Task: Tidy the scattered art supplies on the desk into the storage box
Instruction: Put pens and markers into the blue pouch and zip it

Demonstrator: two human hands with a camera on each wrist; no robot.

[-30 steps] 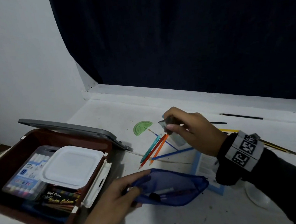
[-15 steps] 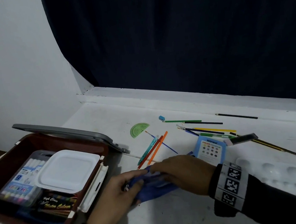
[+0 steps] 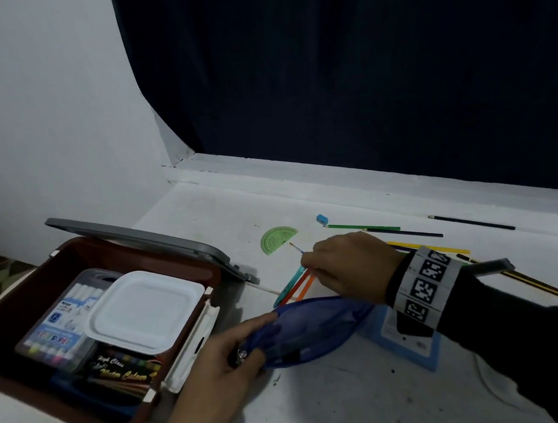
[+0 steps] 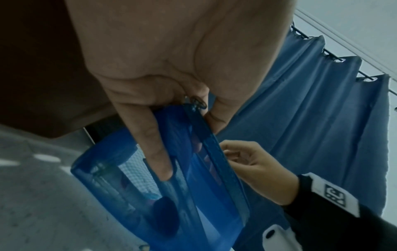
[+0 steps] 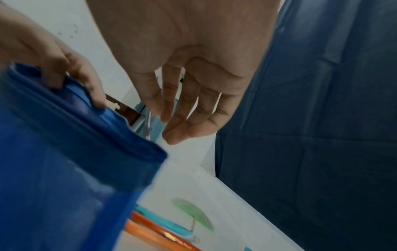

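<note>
Head view, left hand [image 3: 215, 373] fingers pinching blue pouch [image 3: 317, 331], right hand [image 3: 348, 266] fingers relaxed over pencils [image 3: 296, 287]

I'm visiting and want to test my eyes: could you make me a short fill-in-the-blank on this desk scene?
1. The left hand grips a ____ mesh pouch.
2. The protractor on the desk is ____.
3. The storage box has its lid ____.
4. The right hand reaches over the ____ pencils.

Missing words: blue; green; open; orange

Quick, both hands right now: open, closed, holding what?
Left hand: closed, pinching the blue pouch at its zipper end.
Right hand: open, holding nothing, fingers relaxed above the pencils.
</note>
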